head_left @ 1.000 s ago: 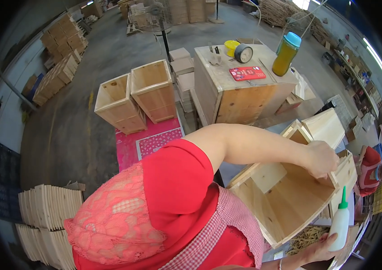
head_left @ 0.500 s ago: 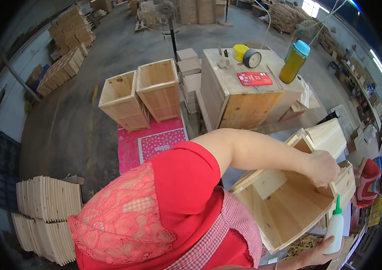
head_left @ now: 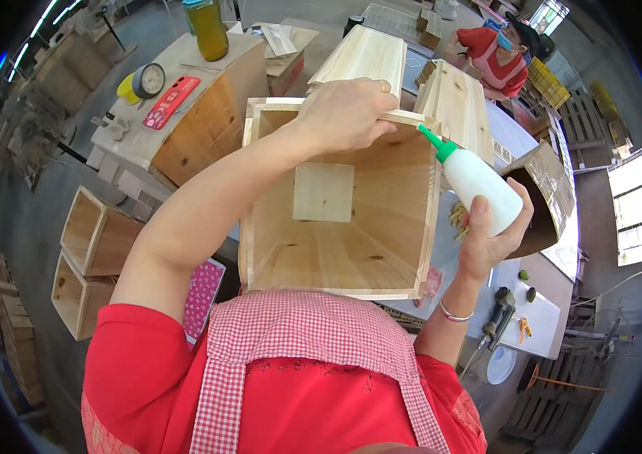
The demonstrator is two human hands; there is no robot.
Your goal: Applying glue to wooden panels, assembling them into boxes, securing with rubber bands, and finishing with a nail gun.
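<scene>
Upright before my apron stands a tapered wooden box (head_left: pixel 269 227), its mouth facing me and a pale square panel (head_left: pixel 324 192) showing deep inside. My left hand (head_left: pixel 345 113) is closed over its far rim, thumb tucked inside the edge. In my right hand (head_left: pixel 491 234) is a white squeeze bottle (head_left: pixel 482 188) with a green nozzle (head_left: pixel 437 142). The bottle tilts so that the nozzle tip meets or nearly meets the rim's far right corner. Whether anything comes out of the tip is too small to tell.
Behind the box lie more wooden boxes (head_left: pixel 453 106). On the right are an open cardboard box (head_left: pixel 540 189) and a power tool (head_left: pixel 498 314). A cabinet (head_left: pixel 207 121) at left bears a red phone (head_left: pixel 172 102) and a bottle of yellowish liquid (head_left: pixel 207 34). A masked co-worker (head_left: pixel 491 60) stands beyond.
My view has swung to the right, bringing the box to the middle. The squeeze bottle has come up and tipped toward the box's rim. My left hand stays on the rim.
</scene>
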